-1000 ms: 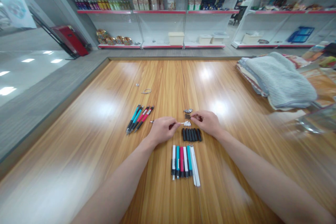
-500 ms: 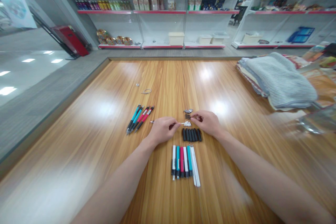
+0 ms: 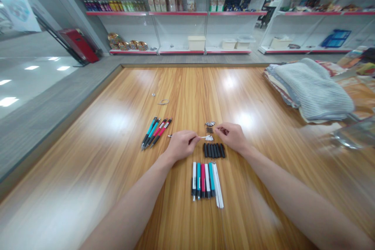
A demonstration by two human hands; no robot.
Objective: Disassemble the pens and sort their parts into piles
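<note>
My left hand (image 3: 181, 145) is closed in a pinch on a thin white pen refill (image 3: 202, 137) whose tip sticks out left of the fist. My right hand (image 3: 233, 136) is curled, its fingertips pinched on something tiny I cannot make out, just right of small dark springs (image 3: 209, 129) and small white parts (image 3: 209, 138). Below the hands lie a row of black grips (image 3: 214, 150), several white, teal and red pen barrels (image 3: 202, 180) and white refills (image 3: 218, 184). Several assembled pens (image 3: 156, 132) lie to the left.
The wooden table (image 3: 117, 156) carries a rubber band (image 3: 163, 102) and a small ring (image 3: 153, 94) farther back. Folded grey and patterned cloths (image 3: 313, 88) are stacked at the right. Store shelves (image 3: 175, 13) line the back wall; grey floor lies to the left.
My right hand has shifted slightly right and back from the small white parts. The left hand has stayed in place.
</note>
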